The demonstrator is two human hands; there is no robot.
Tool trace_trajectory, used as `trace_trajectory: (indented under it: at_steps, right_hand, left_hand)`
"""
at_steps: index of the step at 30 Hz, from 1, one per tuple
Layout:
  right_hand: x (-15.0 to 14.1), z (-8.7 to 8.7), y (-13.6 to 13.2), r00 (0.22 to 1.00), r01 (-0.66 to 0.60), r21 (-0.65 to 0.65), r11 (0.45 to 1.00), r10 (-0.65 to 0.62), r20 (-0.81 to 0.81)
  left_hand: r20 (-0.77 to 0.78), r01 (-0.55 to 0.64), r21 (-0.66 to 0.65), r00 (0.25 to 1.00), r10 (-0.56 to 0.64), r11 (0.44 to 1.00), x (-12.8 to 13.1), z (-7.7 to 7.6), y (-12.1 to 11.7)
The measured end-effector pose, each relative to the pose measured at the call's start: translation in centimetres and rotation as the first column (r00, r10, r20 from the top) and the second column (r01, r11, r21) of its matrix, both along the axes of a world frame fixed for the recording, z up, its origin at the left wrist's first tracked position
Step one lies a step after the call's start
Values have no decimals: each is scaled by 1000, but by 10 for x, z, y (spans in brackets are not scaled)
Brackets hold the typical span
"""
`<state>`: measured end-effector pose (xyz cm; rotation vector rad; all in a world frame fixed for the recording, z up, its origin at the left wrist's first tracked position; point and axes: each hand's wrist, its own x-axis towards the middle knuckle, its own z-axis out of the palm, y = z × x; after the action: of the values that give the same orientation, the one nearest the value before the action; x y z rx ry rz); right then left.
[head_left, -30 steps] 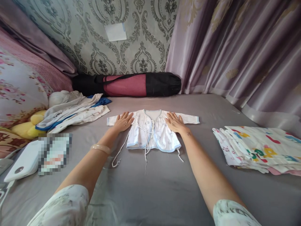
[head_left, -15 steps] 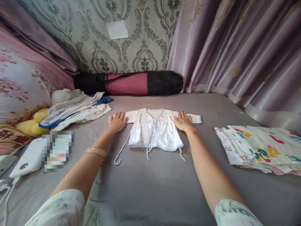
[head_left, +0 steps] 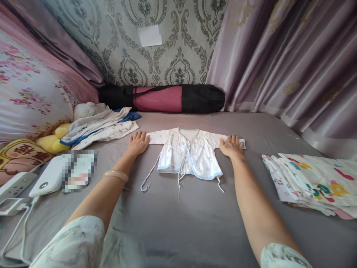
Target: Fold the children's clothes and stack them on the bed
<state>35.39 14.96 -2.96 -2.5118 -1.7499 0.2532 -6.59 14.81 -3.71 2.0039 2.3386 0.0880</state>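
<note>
A small white baby shirt [head_left: 205, 160] with pale blue edging and tie strings lies spread on the grey bed sheet [head_left: 178, 227], its sleeves stretched out to both sides. My left hand [head_left: 138, 143] lies flat, fingers spread, over the end of the left sleeve and hides its cuff. Flat on the right sleeve near its cuff rests my right hand [head_left: 232, 146], with the blue cuff edge showing past the fingers. Strings [head_left: 149, 175] trail from the shirt's left side, its front and its lower right corner.
Folded printed cloths [head_left: 320, 182] are stacked at the right. To the left lie crumpled clothes [head_left: 106, 128], a yellow plush toy [head_left: 52, 141], a white power bank [head_left: 48, 175] with a cable, and a power strip [head_left: 18, 186]. A black and red rolled bag [head_left: 158, 98] lies along the wall.
My right hand has slid outward along the right sleeve toward its cuff. My left hand has moved slightly outward on the left sleeve. The view has shifted a little to the left.
</note>
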Motion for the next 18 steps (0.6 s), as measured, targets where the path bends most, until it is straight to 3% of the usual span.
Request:
trace_trajectory:
  at_steps: [6,10,14,16,18]
  right_hand:
    - [4,-5,3,1000,-1,-17,1000,0,-28]
    - [3,4,-4,999,-21,32,999,21,-31]
    - [-16,36,-21,990,-140,291,947,132,49]
    - [-35,54,-30,972,-220,268,938,233,-21]
    - [-55,65,-38,914,-364,193,911,389,-112]
  left_hand:
    - [1,15,2,1000,-15,1000,-2,-3,2]
    - [-92,34,176,996,-18,984,7,3,-8]
    - [-124,106,339,990,-68,935,32,28,-23]
    - [-34,80,354,997,-73,932,53,45,-33]
    - [94,165,321,974,-204,933,78,60,-45]
